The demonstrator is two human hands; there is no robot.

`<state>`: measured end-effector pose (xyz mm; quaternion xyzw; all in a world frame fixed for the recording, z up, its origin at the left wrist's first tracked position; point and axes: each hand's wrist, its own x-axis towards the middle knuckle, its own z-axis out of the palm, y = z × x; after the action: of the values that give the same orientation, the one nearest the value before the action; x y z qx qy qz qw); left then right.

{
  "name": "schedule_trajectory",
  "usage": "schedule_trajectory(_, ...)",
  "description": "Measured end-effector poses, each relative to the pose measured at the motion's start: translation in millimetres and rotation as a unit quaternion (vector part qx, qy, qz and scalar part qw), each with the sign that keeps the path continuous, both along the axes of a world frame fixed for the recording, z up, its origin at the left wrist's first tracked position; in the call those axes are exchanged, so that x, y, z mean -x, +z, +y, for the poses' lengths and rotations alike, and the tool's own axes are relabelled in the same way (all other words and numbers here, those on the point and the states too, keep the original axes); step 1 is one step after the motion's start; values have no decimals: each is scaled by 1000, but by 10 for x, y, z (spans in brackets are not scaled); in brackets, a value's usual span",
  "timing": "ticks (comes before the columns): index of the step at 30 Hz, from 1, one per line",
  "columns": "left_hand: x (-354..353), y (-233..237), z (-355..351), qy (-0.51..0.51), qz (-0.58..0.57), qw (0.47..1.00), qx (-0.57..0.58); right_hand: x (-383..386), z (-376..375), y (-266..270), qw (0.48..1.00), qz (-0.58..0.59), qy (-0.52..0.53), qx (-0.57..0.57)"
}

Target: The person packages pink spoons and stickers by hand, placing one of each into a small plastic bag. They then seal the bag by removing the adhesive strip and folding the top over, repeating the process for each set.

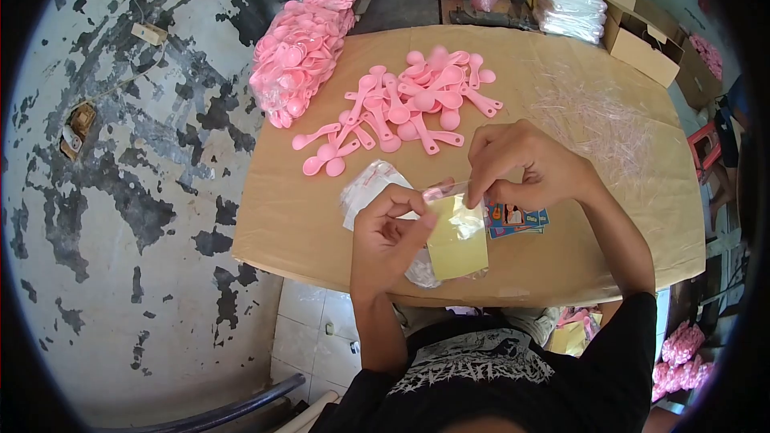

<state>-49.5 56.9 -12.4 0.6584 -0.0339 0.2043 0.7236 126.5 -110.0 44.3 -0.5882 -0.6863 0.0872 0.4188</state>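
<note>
Here's my left hand [393, 232], thumb and fingers pinched on the upper left edge of a clear plastic sleeve [460, 188], and my right hand [521, 164] is closed on its top right corner, fingertips tight together. A yellow card [459, 250] shows in the sleeve, light glaring off the film, the whole thing held up near the front edge of the brown-covered table [289, 224]. Just beside it, below my right hand, lie blue printed cards [521, 219], partly covered. Behind my left hand there's a pile of clear and white plastic [370, 186]. Beyond that, a loose heap of pink scoops [393, 104] sprawls mid-table, a bulging bag of pink scoops [297, 64] at its left, thin clear strips [597, 124] scattered over to the right, a cardboard box [642, 44] at the far corner.
</note>
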Motion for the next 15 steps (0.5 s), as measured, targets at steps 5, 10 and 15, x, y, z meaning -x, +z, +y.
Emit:
schedule_trajectory(5,0,0,-49,-4,-12,1000,9,43,-113,164,994,38,-96,26)
schedule_trajectory(10,72,-82,-91,-36,-1,999,-20,474,-205,157,978,106,-100,148)
schedule_trajectory(15,370,-387,280,83,-34,994,-68,337,-927,288,914,76,-97,387)
